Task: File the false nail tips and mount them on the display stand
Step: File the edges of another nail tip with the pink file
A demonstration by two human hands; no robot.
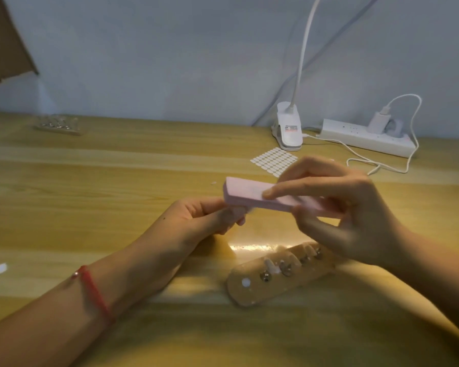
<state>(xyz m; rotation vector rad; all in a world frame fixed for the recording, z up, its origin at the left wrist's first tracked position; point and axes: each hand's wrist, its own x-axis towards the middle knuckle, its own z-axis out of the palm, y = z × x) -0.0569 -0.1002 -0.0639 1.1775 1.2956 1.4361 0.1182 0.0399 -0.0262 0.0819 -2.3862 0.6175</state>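
Gripping the pink buffer block (245,191), right hand (355,207); left hand (204,218) pinching a blurred, half-hidden whitish bit (249,211).

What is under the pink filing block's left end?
The left hand pinches a small pale piece, probably a nail tip, beneath the filing block; fingers and block cover most of it.

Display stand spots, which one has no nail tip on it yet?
The spot at the left end of the display stand, marked only by a white round dot. The visible spots to its right carry decorated nail tips.
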